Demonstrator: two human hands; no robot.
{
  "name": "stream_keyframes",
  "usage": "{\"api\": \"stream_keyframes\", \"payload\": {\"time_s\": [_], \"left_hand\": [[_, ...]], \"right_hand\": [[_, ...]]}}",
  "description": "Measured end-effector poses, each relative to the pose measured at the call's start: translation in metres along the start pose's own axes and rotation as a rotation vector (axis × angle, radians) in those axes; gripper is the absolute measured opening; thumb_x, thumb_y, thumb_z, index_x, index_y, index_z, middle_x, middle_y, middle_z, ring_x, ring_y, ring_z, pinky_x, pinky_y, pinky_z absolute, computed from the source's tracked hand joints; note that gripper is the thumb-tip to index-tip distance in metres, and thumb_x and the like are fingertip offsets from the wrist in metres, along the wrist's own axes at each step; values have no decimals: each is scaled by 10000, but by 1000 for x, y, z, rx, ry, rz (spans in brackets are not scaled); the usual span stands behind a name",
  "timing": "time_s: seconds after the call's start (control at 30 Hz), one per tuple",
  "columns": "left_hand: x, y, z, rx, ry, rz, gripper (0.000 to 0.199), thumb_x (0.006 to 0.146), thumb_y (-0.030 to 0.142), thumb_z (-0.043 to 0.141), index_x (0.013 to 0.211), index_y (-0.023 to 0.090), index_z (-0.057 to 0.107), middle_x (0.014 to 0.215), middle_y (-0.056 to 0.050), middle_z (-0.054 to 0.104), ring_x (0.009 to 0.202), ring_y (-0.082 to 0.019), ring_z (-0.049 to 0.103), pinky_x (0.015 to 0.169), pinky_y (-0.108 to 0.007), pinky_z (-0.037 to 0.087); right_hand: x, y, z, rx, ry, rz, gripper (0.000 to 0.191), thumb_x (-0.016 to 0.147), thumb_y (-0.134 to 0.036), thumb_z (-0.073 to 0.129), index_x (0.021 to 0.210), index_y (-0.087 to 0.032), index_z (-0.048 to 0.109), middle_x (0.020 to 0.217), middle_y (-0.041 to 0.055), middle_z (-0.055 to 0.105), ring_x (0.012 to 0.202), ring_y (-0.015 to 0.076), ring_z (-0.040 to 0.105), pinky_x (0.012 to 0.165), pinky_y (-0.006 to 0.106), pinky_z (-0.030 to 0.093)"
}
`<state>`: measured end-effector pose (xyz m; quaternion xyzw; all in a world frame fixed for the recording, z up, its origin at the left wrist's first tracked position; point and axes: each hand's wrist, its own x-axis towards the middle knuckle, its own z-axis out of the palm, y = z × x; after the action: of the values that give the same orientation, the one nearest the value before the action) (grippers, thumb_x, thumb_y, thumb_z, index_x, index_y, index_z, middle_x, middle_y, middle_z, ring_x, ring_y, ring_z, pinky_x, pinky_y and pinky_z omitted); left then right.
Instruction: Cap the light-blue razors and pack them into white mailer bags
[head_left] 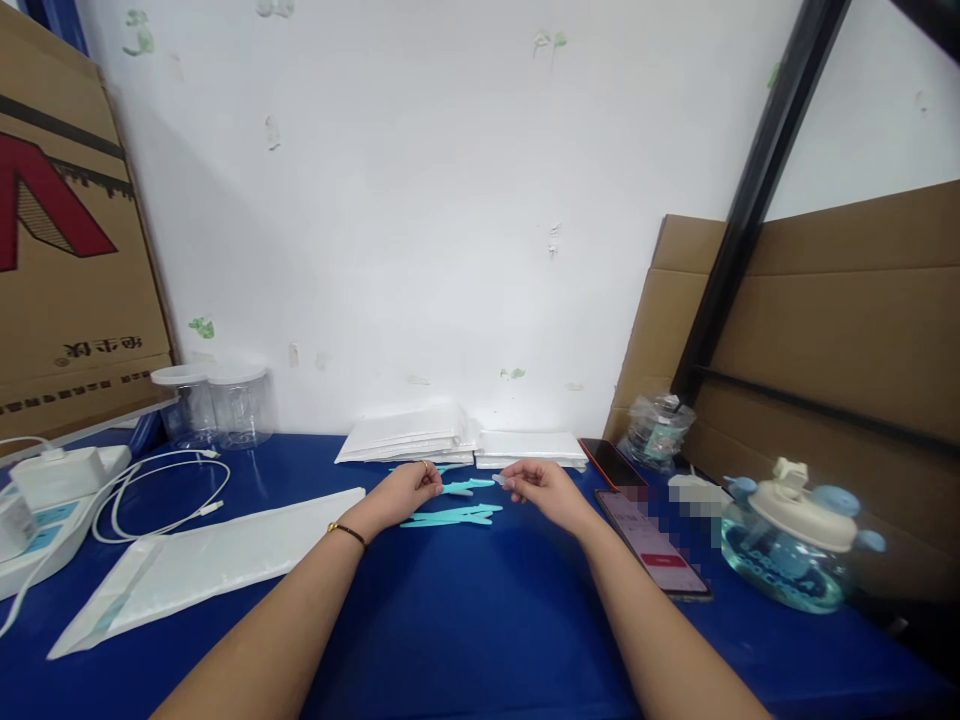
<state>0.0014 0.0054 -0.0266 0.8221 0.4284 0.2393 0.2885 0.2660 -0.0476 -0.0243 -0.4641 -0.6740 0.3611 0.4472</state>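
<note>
My left hand (412,490) pinches a slim turquoise plastic stick (480,484), whose free end points right. Opposite it, my right hand (536,490) has thumb and fingers closed on a small translucent piece (500,480), close to the tip of that stick. Several similar turquoise sticks (450,517) lie in a loose pile on the blue table just below my hands. More turquoise shows partly behind my left fingers. The exact kind of these sticks is too small to make out.
Stacks of white packets (405,435) lie against the wall. A long white pouch (217,560) is at left, near a white cable (161,490), a power strip (45,540) and lidded clear jars (238,405). Phones (652,545) and a drink bottle (795,540) stand at right.
</note>
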Motion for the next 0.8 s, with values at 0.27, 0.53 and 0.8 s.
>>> {"api": "stream_keyframes", "payload": {"time_s": [0.27,0.53,0.8], "left_hand": [[0,8,3,13,-13,22,297,775,481,489,808,192,548,643,27,495,573,-130,430,513,-226,315],[2,4,5,196,36,14,243,811,412,454,817,202,576,688,2,580,623,-151,515,542,-233,348],[-2,3,-9,263,54,66,300,716,448,577,909,221,613,921,-31,593,822,-192,553,687,-252,403]], "right_hand": [[1,1,11,37,-36,5,242,721,-352,650,869,-162,666,707,19,671,585,134,602,587,257,470],[6,9,10,-163,39,-40,269,778,-335,563,969,-172,658,742,24,680,671,158,631,642,260,484],[8,35,-38,-696,338,93,195,774,-244,519,851,-170,682,835,61,688,785,197,615,717,277,445]]}}
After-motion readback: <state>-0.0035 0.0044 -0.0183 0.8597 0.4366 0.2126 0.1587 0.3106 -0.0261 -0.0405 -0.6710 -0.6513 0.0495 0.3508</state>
